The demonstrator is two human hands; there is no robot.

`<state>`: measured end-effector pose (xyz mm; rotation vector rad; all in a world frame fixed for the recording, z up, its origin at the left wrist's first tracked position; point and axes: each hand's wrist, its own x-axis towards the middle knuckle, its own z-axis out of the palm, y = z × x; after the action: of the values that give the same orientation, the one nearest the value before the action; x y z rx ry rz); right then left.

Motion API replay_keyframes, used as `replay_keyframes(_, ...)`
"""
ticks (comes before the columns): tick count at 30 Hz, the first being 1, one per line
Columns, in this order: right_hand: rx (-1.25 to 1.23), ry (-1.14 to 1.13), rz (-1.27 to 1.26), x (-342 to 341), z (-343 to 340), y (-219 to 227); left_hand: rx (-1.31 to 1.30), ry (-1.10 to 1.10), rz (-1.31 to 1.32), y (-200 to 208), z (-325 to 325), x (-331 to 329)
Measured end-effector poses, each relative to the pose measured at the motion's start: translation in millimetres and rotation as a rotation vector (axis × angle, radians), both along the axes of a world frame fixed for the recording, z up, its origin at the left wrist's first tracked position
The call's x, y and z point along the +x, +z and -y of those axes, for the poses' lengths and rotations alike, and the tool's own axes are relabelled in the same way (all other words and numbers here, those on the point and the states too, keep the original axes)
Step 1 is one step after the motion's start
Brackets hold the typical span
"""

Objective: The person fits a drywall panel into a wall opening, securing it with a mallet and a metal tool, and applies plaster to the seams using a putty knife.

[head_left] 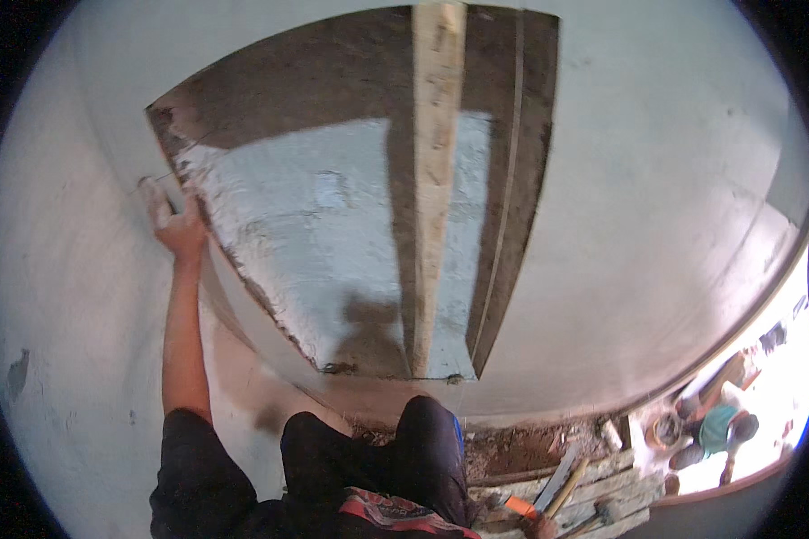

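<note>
My left arm is raised, and my left hand [180,225] rests at the left edge of a large opening [333,76] in the pale wall. Its fingers are spread, the thumb near the edge and the other fingers on the wall beside it; a thin dark line passes close to the fingertips. A rough wooden board [436,108] stands upright across the opening, and a thin string [512,135] runs down to its right. At the lower edge, a reddish-brown shape beside a tool with an orange handle [520,506] may be my right hand; no fingers can be made out.
Below right lie wooden planks [616,503] with a long grey blade [559,473] and a wooden stick [568,485] on them. Rubble [521,449] lines the wall's foot. At the bright far right, a person in a green top [717,427] is near a round bucket [664,429].
</note>
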<state>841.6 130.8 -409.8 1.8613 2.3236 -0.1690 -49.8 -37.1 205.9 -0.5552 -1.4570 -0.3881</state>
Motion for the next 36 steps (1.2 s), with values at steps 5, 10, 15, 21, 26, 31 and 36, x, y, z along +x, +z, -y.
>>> replay_keyframes(5, -0.051, 0.092, -0.413, -95, -3, 128, 0.159, -0.257, 0.021, 25, -31, 35)
replay_keyframes(10, -0.257, 0.112, -0.646, -92, 20, 217, 0.172, -0.224, 0.111, 24, -15, 47)
replay_keyframes(15, -0.014, -0.414, -0.401, -43, 19, 132, 0.17, -0.272, 0.097, 22, -10, 45)
replay_keyframes(21, 0.647, -0.209, -0.721, -72, -67, 262, 0.138, -0.289, 0.162, 25, -9, 58)
replay_keyframes(26, 0.559, -0.331, -1.308, -132, -50, 478, 0.098, -0.3, 0.151, 26, -5, 56)
replay_keyframes(31, 0.793, -0.134, -1.466, -143, -53, 618, 0.095, -0.275, 0.185, 23, 4, 53)
replay_keyframes(36, 0.687, 0.145, -0.939, -96, -50, 737, 0.093, -0.32, 0.186, 32, -11, 61)
